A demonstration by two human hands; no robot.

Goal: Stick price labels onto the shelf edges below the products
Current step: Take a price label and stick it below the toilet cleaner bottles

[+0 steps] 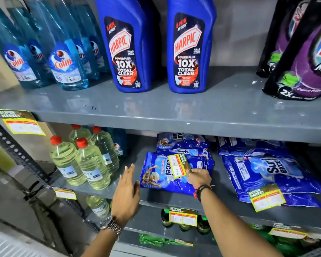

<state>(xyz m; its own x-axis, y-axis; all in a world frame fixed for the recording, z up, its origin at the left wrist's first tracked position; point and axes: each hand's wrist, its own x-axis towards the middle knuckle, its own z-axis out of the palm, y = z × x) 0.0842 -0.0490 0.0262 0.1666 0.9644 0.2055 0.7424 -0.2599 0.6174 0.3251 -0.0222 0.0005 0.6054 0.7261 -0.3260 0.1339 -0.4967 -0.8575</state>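
Note:
My right hand (198,177) pinches a yellow and green price label (178,165) by its lower right corner, held upright in front of the blue Surf excel packets (159,173) on the middle shelf. My left hand (127,193) hovers open to the left of it, fingers pointing up, touching nothing. The grey edge of the upper shelf (174,125) runs above both hands and is bare below the two blue Harpic bottles (127,47). One label (21,122) is stuck at that edge's left end, below the Colin bottles (63,58).
Red-capped bottles of pale liquid (89,162) stand left of my left hand. More Surf excel packets (267,173) lie to the right, carrying a label (267,199). Labels (183,217) hang on the middle shelf edge. Purple pouches (304,58) stand at the upper right.

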